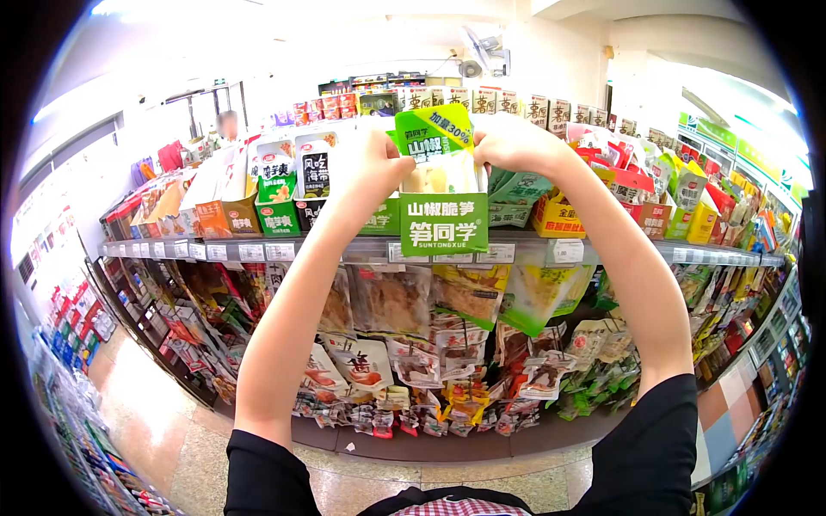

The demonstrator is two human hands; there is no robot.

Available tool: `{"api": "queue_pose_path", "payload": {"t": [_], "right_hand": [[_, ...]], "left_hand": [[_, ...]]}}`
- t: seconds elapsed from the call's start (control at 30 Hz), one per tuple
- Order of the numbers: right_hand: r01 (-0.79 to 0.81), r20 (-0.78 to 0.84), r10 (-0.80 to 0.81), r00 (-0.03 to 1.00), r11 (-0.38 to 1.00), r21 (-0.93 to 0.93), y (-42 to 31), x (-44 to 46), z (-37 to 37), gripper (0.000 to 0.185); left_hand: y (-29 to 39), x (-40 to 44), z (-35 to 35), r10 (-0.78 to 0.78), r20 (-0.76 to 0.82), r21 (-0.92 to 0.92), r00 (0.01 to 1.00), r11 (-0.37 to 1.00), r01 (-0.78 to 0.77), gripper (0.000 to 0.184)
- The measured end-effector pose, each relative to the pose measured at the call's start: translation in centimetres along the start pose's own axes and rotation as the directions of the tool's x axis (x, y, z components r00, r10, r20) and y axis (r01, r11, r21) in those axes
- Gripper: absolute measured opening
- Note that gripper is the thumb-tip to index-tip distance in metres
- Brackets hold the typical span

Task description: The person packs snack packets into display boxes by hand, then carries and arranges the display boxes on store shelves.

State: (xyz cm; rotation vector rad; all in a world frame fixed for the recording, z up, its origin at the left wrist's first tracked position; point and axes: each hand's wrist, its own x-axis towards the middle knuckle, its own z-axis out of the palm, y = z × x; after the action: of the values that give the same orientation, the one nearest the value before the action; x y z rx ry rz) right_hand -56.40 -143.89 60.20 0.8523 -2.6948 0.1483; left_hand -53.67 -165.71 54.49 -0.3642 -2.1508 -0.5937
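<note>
A green and white snack display box [444,225] with a raised green back card [437,125] is in front of me at the shelf edge. Pale snack packs [439,176] show inside it. My left hand [385,165] is closed on the box's left side, its thumb toward the inside. On the other side, my right hand [506,144] pinches the right edge near the top. Most of the fingers on both hands are hidden behind the box or the hands themselves. Both arms reach forward over the shelf.
Other snack boxes line the top shelf [267,249], including a green box [277,217] and a yellow box [559,213]. Below hang many bagged snacks [391,301]. A person [227,129] stands far back on the left. A fan [483,53] is mounted behind.
</note>
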Motion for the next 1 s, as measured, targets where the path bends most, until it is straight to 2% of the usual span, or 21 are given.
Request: {"api": "queue_pose_path", "payload": {"t": [0.17,0.3,0.4,0.43,0.47,0.5,0.57,0.63,0.67,0.7,0.73,0.8,0.83,0.9,0.97,1.0], "right_hand": [[-0.048,-0.142,0.024,0.99,0.984,-0.17,-0.7,0.8,1.3,0.025],[-0.034,-0.196,-0.009,0.98,0.977,-0.212,-1.8,-0.8,1.5,0.023],[-0.192,-0.342,0.082,0.936,0.934,-0.3,-4.2,-3.4,0.9,0.021],[-0.105,-0.511,-0.059,0.858,0.952,-0.287,-4.6,-4.4,1.8,0.018],[-0.016,-0.659,-0.188,0.728,0.957,-0.29,-5.1,-5.5,2.9,0.015],[0.093,-0.616,-0.189,0.765,0.978,-0.185,-6.1,-6.5,3.2,0.017],[0.162,-0.472,-0.131,0.872,0.987,0.024,-7.8,-7.9,4.2,0.026],[0.249,-0.556,-0.25,0.793,0.965,-0.078,-7.7,-8.2,6.7,0.039],[0.205,-0.521,-0.233,0.821,0.972,-0.112,-8.0,-8.7,6.9,0.051],[0.182,-0.529,-0.231,0.817,0.973,-0.144,-8.5,-9.2,7.2,0.055],[0.159,-0.537,-0.23,0.812,0.971,-0.176,-9.0,-9.7,7.5,0.058],[0.113,-0.51,-0.217,0.832,0.967,-0.227,-9.5,-10.4,8.4,0.071],[0.093,-0.516,-0.225,0.826,0.959,-0.267,-9.5,-10.6,8.8,0.071],[0.052,-0.53,-0.241,0.813,0.937,-0.346,-9.3,-10.6,9.8,0.071],[0.08,-0.586,-0.273,0.763,0.939,-0.334,-8.7,-10.3,10.5,0.07],[0.108,-0.6,-0.289,0.746,0.941,-0.32,-8.4,-10.2,10.6,0.067]], "left_hand": [[-0.9,0.6,1.4,-0.011,-0.026,0.1,1.0,0.995,0.014,0.024],[-1.2,0.3,2.1,-0.015,-0.084,0.067,0.996,0.998,0.02,0.024],[-1.7,0.0,2.3,-0.007,-0.106,0.081,0.994,0.997,0.015,0.024],[-1.7,-0.1,2.2,-0.009,-0.1,0.082,0.995,0.996,0.018,0.024],[-1.7,-0.2,2.2,-0.012,-0.094,0.083,0.995,0.996,0.02,0.024],[-1.9,-0.3,2.3,-0.004,-0.111,0.081,0.994,0.997,0.013,0.025],[-2.1,-0.5,2.6,0.007,-0.145,0.079,0.989,0.997,0.004,0.026],[-1.8,-0.6,2.1,-0.053,-0.099,0.086,0.994,0.994,0.062,0.028],[-1.9,-0.7,2.0,-0.064,-0.098,0.075,0.993,0.995,0.071,0.029],[-1.8,-0.8,1.9,-0.074,-0.097,0.063,0.993,0.995,0.08,0.029],[-1.4,-1.0,1.3,-0.149,-0.013,0.018,0.989,0.989,0.149,0.026],[-1.1,-1.4,1.2,-0.167,-0.02,-0.029,0.986,0.986,0.167,0.025],[-1.1,-1.7,1.1,-0.177,-0.024,-0.053,0.984,0.983,0.176,0.024],[-1.1,-2.7,1.1,-0.125,-0.112,-0.132,0.986,0.985,0.11,0.024],[-1.0,-4.0,0.9,-0.074,-0.214,-0.191,0.974,0.981,0.033,0.025],[-1.2,-5.2,1.2,0.01,-0.3,-0.141,0.954,0.988,-0.055,0.022]]}}
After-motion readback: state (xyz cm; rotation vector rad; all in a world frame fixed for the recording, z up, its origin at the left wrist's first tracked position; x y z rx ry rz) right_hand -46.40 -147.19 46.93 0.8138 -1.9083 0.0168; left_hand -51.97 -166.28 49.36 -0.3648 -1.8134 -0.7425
